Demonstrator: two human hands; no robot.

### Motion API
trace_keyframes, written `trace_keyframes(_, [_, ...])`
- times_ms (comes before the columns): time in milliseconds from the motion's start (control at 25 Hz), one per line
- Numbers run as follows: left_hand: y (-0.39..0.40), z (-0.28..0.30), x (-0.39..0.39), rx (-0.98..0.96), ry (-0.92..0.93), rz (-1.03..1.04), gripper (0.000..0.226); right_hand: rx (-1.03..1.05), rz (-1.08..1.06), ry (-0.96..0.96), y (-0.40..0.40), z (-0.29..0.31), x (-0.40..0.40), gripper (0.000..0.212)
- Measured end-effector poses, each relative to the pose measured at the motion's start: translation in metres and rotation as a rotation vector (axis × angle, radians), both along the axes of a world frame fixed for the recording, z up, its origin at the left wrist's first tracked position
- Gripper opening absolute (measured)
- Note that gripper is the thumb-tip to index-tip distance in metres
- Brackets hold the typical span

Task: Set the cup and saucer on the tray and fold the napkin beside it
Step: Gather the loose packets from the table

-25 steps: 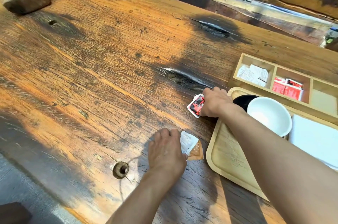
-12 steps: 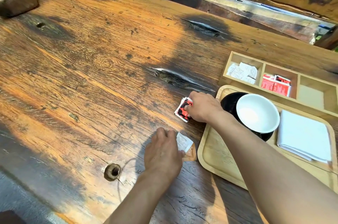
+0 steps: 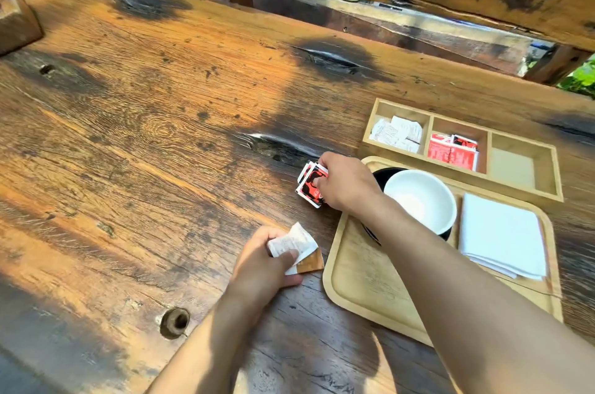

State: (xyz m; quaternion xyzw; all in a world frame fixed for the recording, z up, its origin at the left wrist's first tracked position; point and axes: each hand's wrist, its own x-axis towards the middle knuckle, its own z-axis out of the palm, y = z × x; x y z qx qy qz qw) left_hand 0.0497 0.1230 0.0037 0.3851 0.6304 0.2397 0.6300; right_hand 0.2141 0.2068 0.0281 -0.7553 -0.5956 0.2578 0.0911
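Observation:
A white cup (image 3: 420, 200) sits on a black saucer (image 3: 384, 175) on the light wooden tray (image 3: 363, 284) at the right. A folded white napkin (image 3: 502, 234) lies on the tray to the right of the cup. My right hand (image 3: 346, 181) is closed on red, black and white packets (image 3: 309, 184) just left of the tray. My left hand (image 3: 262, 263) grips white and brown packets (image 3: 297, 247) lifted a little off the table near the tray's left edge.
A wooden organiser box (image 3: 521, 165) with three compartments stands behind the tray; it holds white sachets (image 3: 397, 133) and red packets (image 3: 452, 149), its right compartment bare. A wooden block (image 3: 16, 23) sits far left. The table has a round hole (image 3: 175, 321).
My left hand has closed on the white and brown packets and raised them off the table. My right hand has tightened on the red packets. The view has shifted slightly.

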Motion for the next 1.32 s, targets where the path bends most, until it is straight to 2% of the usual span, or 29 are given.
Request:
trace_keyframes(120, [0.018, 0.01, 0.009, 0.037, -0.088, 0.15, 0.023, 0.078, -0.049, 0.028, 0.003, 0.017, 0.017, 0.013])
trace_keyframes(320, [0.056, 0.029, 0.046, 0.024, -0.164, 0.237, 0.039, 0.145, -0.25, 0.183, 0.002, 0.039, 0.072, 0.006])
trace_keyframes(520, [0.095, 0.038, 0.107, 0.11, -0.101, 0.248, 0.039, 0.222, -0.632, 0.492, -0.009, 0.036, 0.16, 0.006])
trace_keyframes(600, [0.107, 0.039, 0.132, 0.146, -0.067, 0.283, 0.037, 0.226, -0.766, 0.616, -0.015, 0.03, 0.186, 0.012])
trace_keyframes(680, [0.12, 0.036, 0.158, 0.166, -0.05, 0.275, 0.034, 0.209, -0.826, 0.645, -0.022, 0.023, 0.21, 0.016])
trace_keyframes(800, [0.137, 0.032, 0.193, 0.192, -0.001, 0.233, 0.035, 0.204, -0.867, 0.583, -0.026, 0.011, 0.234, 0.016])
trace_keyframes(1000, [0.156, 0.028, 0.231, 0.246, 0.156, 0.139, 0.036, 0.164, -0.766, 0.224, -0.015, 0.003, 0.241, 0.018])
trace_keyframes(1120, [0.161, 0.024, 0.24, 0.285, 0.226, 0.024, 0.034, 0.134, -0.727, 0.158, -0.011, -0.003, 0.232, 0.016])
trace_keyframes(1240, [0.159, 0.024, 0.24, 0.356, 0.275, -0.133, 0.036, 0.195, -0.672, 0.094, -0.013, -0.011, 0.227, 0.034])
trace_keyframes(1320, [0.157, 0.026, 0.236, 0.403, 0.31, -0.19, 0.039, 0.272, -0.663, 0.024, -0.016, -0.016, 0.228, 0.037])
